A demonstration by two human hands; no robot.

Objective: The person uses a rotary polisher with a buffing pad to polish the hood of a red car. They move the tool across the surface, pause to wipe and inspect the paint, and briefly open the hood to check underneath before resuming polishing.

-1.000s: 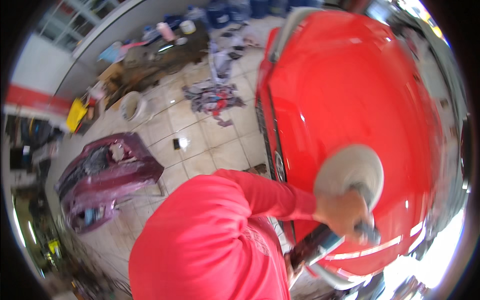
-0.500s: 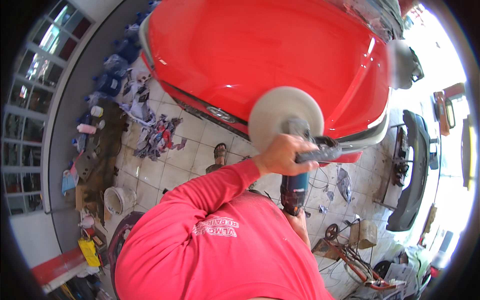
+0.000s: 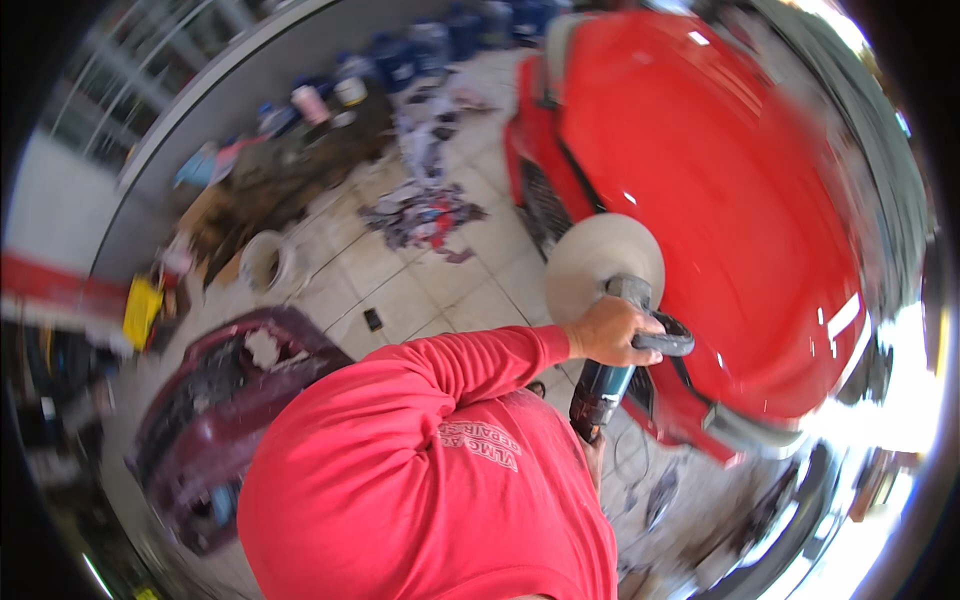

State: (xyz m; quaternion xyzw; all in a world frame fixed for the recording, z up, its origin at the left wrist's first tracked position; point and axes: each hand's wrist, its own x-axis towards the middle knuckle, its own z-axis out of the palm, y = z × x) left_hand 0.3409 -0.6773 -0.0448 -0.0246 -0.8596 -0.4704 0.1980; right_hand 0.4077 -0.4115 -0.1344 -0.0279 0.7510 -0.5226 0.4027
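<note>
My left hand (image 3: 612, 330), in a red sleeve, is closed around the black side handle (image 3: 668, 340) of a power polisher (image 3: 600, 385). At the rear end of its body is my right hand (image 3: 593, 460), partly hidden by the tool and my shirt, gripping it. The wide, round, off-white polishing pad (image 3: 600, 258) overlaps the front edge of a red car hood (image 3: 720, 190). From this angle I cannot tell whether pad and paint touch. Small bright reflections lie on the glossy hood.
A purple bumper (image 3: 255, 385) lies at the left. Scattered rags (image 3: 425, 218), a white bucket (image 3: 262, 262) and a small dark rectangular object (image 3: 373, 319) are on the tiled floor (image 3: 400, 285). Blue jugs (image 3: 430, 48) line the wall. A cable (image 3: 645, 460) trails below the car front.
The view has turned, so the car sits further right and the purple bumper shows more at left. The polisher appears slightly further right and lower, with both hands still on it.
</note>
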